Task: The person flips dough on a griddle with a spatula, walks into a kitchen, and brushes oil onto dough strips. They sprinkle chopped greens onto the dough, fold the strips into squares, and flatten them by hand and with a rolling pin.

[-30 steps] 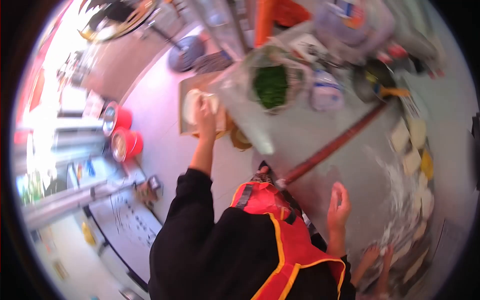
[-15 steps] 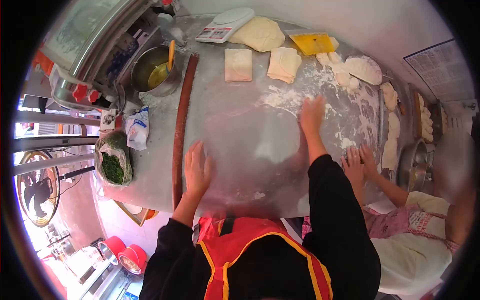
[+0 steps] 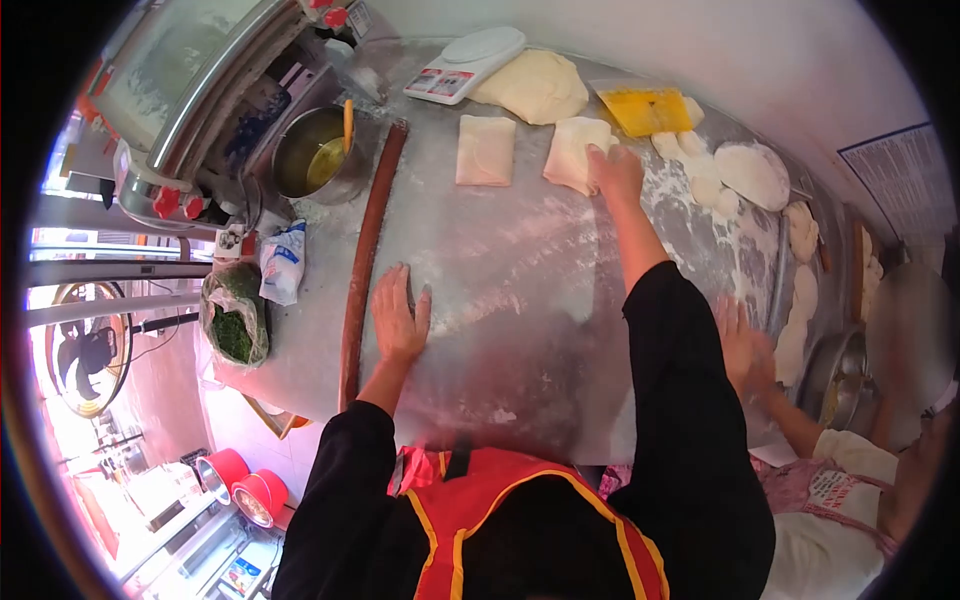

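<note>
My left hand (image 3: 402,318) lies flat on the metal worktop, fingers stretched out, just right of a long brown rolling pin (image 3: 367,260). Farther up, my right hand (image 3: 618,176) has its fingers bent around the right edge of a folded square of dough (image 3: 574,152); its fingertips are partly hidden. A second folded square of dough (image 3: 486,151) rests to the left of it, untouched. Thin streaks of flour (image 3: 520,262) cover the surface between my hands.
Along the back are a white scale (image 3: 466,64), a large dough lump (image 3: 538,86) and a yellow scraper (image 3: 645,110). On the left stand a metal pot (image 3: 312,158) and a bag of chopped greens (image 3: 232,325). A co-worker's hand (image 3: 740,350) works at right.
My right hand has gone from the floured patch up to the right folded dough square. Flour is now spread thinly across the worktop. My left hand stays flat; the view has shifted slightly.
</note>
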Tool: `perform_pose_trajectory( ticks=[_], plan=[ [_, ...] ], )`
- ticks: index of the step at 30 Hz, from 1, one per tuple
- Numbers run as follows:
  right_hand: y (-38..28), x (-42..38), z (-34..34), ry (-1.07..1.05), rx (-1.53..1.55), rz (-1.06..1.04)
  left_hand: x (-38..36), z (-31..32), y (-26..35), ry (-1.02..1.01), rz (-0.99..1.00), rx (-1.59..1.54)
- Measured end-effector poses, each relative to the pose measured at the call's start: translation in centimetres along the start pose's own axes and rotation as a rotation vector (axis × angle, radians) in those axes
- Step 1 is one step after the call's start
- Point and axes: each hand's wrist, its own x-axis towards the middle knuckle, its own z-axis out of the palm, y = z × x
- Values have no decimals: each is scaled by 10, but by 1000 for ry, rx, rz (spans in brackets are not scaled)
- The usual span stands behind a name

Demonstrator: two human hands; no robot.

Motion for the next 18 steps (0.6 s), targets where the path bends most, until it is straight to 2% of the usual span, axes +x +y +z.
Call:
perform_pose_trajectory(
  ticks=[2,5,8,11,14,15,17,18],
  plan=[
    [-21,4,13,-64,-37,148,1,0,0,-10,-18,18],
    [-47,0,22,19,81,282,2,-4,5,-37,-45,24],
    [-62,0,26,-20,189,89,2,-4,6,-49,-67,9],
    [-76,-8,23,-114,-74,4,2,-3,3,-40,-64,-1],
    [-65,-32,17,-101,476,18,-1,-1,-1,-32,-57,-12],
    [-63,-49,10,-153,709,109,-1,-1,-2,-34,-56,-24],
    [-61,-105,-13,-301,915,292,-3,-1,-4,-36,-49,-44],
    [-51,-129,-18,-398,727,254,-3,-1,-4,-29,-48,-52]
  ],
)
